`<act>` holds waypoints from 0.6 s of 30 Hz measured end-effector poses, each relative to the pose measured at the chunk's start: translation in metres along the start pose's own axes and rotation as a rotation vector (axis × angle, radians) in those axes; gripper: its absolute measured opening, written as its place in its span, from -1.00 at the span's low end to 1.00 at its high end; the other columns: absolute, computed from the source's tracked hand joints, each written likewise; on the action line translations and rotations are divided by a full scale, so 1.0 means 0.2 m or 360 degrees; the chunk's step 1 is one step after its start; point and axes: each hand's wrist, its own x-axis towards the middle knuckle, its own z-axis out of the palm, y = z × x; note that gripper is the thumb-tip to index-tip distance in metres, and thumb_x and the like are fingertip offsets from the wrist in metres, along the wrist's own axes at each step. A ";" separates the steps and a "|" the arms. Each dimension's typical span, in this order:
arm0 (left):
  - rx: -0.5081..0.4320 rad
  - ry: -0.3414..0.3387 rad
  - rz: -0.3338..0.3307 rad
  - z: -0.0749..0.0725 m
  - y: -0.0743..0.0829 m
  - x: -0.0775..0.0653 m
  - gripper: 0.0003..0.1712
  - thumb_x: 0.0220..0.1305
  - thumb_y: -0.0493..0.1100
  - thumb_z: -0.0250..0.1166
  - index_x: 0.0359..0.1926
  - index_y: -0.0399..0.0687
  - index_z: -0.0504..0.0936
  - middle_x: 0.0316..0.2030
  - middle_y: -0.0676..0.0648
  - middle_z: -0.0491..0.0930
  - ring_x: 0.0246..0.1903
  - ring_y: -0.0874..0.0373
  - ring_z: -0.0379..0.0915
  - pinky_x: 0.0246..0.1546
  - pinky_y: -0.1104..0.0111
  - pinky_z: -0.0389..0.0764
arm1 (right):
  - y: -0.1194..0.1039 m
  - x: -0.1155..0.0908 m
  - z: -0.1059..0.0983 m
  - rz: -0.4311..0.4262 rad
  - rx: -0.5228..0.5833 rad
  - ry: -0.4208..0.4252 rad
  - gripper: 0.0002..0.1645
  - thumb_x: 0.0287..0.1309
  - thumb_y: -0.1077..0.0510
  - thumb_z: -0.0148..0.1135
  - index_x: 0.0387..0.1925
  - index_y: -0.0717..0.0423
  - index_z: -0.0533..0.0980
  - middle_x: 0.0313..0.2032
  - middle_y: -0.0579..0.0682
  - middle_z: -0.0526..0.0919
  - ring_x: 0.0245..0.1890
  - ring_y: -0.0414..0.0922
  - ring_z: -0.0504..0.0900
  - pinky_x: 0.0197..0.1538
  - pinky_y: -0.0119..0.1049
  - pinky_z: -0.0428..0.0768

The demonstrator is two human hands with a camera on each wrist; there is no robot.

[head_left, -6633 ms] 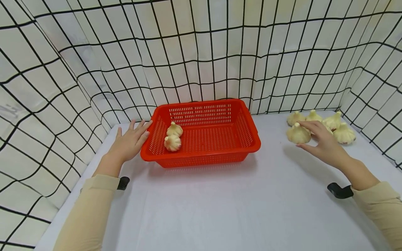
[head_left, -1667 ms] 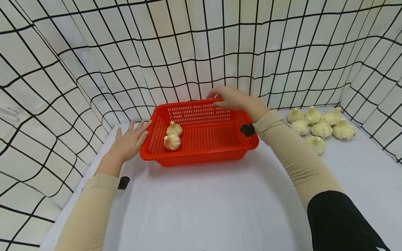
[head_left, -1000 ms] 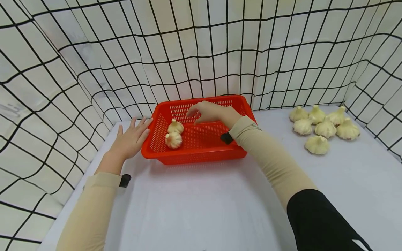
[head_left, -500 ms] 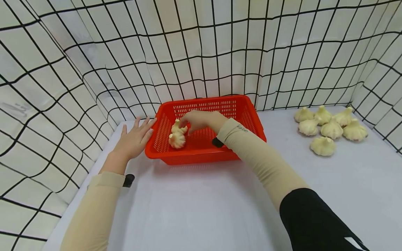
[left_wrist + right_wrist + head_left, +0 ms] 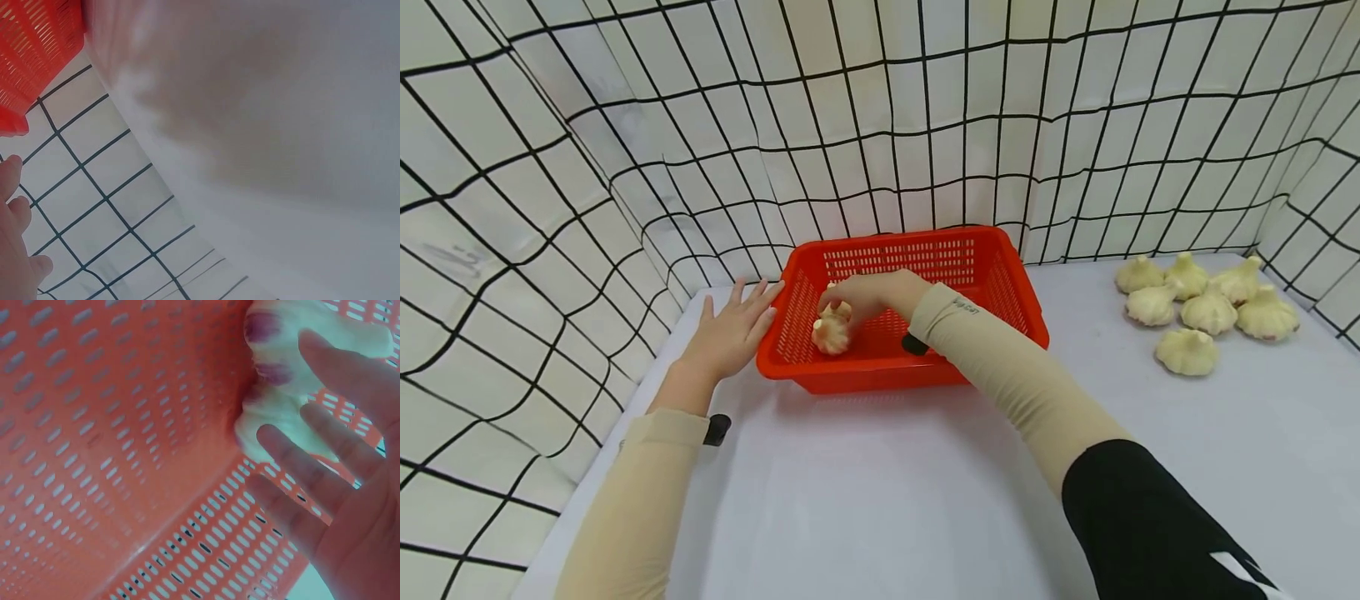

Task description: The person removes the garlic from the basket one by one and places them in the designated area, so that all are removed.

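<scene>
A red perforated plastic basket [image 5: 902, 382] stands on the table. Two garlic bulbs sit by its left end: the near bulb [image 5: 830, 335] shows fully, while the rear one is partly covered by my right hand [image 5: 874, 297]. In the right wrist view, that hand's straight, spread fingers [image 5: 300, 465] overlap the lower bulb [image 5: 281, 415], and its thumb lies over the upper bulb [image 5: 275, 353]. My left hand [image 5: 726, 337] rests flat-fingered at the basket's left rim; only some of its fingers [image 5: 12, 212] show in the left wrist view.
Several garlic bulbs [image 5: 1208, 310] are clustered on the white table [image 5: 887, 492] at the right. One more bulb [image 5: 1186, 352] lies just in front of them. Black netting [image 5: 925, 129] over white walls encloses the back and sides.
Earlier my right hand was at a garlic bulb by the right-hand cluster. It has since passed the basket's back rim and moved left, down to the two bulbs inside. My left hand has stayed put.
</scene>
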 end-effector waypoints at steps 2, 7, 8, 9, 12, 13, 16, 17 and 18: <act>0.0005 -0.0001 0.0000 0.00 0.00 0.00 -0.24 0.61 0.29 -0.37 0.66 0.11 -0.04 0.61 -0.21 -0.09 0.58 -0.26 -0.48 0.38 -0.37 -0.51 | 0.00 0.01 0.00 -0.0014 0.0000 -0.0012 -0.37 0.35 0.21 0.30 0.41 -0.05 0.43 0.30 0.04 0.49 0.25 -0.03 0.43 0.32 -0.15 0.44; 0.0001 -0.0013 -0.0008 -0.01 0.01 0.00 -0.25 0.61 0.28 -0.35 0.66 0.13 -0.05 0.61 -0.20 -0.10 0.58 -0.25 -0.50 0.38 -0.35 -0.54 | 0.00 0.03 0.01 -0.0043 -0.0021 -0.0068 -0.35 0.36 0.19 0.29 0.44 -0.08 0.41 0.30 0.02 0.49 0.28 -0.05 0.41 0.39 -0.15 0.37; -0.0003 -0.0013 -0.0009 0.00 0.01 0.00 -0.25 0.61 0.29 -0.35 0.66 0.13 -0.05 0.61 -0.20 -0.10 0.58 -0.25 -0.50 0.38 -0.35 -0.54 | 0.00 0.03 0.01 -0.0044 -0.0035 -0.0079 -0.35 0.36 0.19 0.29 0.45 -0.09 0.41 0.30 0.01 0.49 0.28 -0.06 0.40 0.40 -0.14 0.36; -0.0003 -0.0014 -0.0009 0.00 0.01 0.00 -0.24 0.61 0.29 -0.36 0.66 0.14 -0.05 0.61 -0.20 -0.10 0.58 -0.25 -0.51 0.38 -0.35 -0.54 | 0.00 0.03 0.01 -0.0043 -0.0044 -0.0091 -0.35 0.37 0.18 0.29 0.44 -0.10 0.41 0.30 -0.01 0.49 0.28 -0.07 0.39 0.41 -0.13 0.35; -0.0004 -0.0014 -0.0009 0.00 0.01 0.00 -0.24 0.61 0.30 -0.36 0.66 0.15 -0.06 0.61 -0.20 -0.11 0.58 -0.24 -0.52 0.38 -0.34 -0.54 | -0.01 0.03 0.01 -0.0051 -0.0059 -0.0116 -0.39 0.37 0.18 0.29 0.40 -0.11 0.43 0.28 -0.03 0.49 0.27 -0.07 0.40 0.39 -0.13 0.36; -0.0002 -0.0014 -0.0012 0.00 0.01 0.00 -0.24 0.61 0.30 -0.36 0.66 0.16 -0.07 0.61 -0.20 -0.10 0.58 -0.23 -0.52 0.38 -0.34 -0.55 | -0.01 0.03 0.01 -0.0054 -0.0055 -0.0122 -0.41 0.37 0.18 0.30 0.38 -0.12 0.44 0.27 -0.04 0.49 0.26 -0.08 0.40 0.38 -0.13 0.37; 0.0001 -0.0019 -0.0021 0.00 0.01 0.00 -0.24 0.61 0.29 -0.36 0.66 0.16 -0.07 0.61 -0.20 -0.11 0.58 -0.22 -0.54 0.38 -0.33 -0.56 | -0.01 0.03 0.01 -0.0057 -0.0016 -0.0125 -0.51 0.38 0.18 0.28 0.29 -0.10 0.47 0.24 -0.04 0.50 0.23 -0.07 0.41 0.35 -0.13 0.41; 0.0000 -0.0018 -0.0023 0.00 0.00 0.00 -0.24 0.61 0.29 -0.36 0.66 0.15 -0.07 0.61 -0.20 -0.11 0.58 -0.22 -0.54 0.38 -0.33 -0.56 | -0.01 0.03 0.01 -0.0057 -0.0005 -0.0121 -0.52 0.38 0.19 0.29 0.28 -0.10 0.48 0.23 -0.03 0.51 0.22 -0.07 0.42 0.34 -0.13 0.42; -0.0002 -0.0017 -0.0026 0.00 0.00 0.00 -0.24 0.61 0.30 -0.36 0.66 0.15 -0.07 0.61 -0.21 -0.10 0.58 -0.22 -0.54 0.38 -0.33 -0.56 | -0.01 0.03 0.01 -0.0058 -0.0003 -0.0115 -0.53 0.38 0.19 0.29 0.27 -0.09 0.48 0.22 -0.03 0.51 0.22 -0.07 0.42 0.33 -0.14 0.43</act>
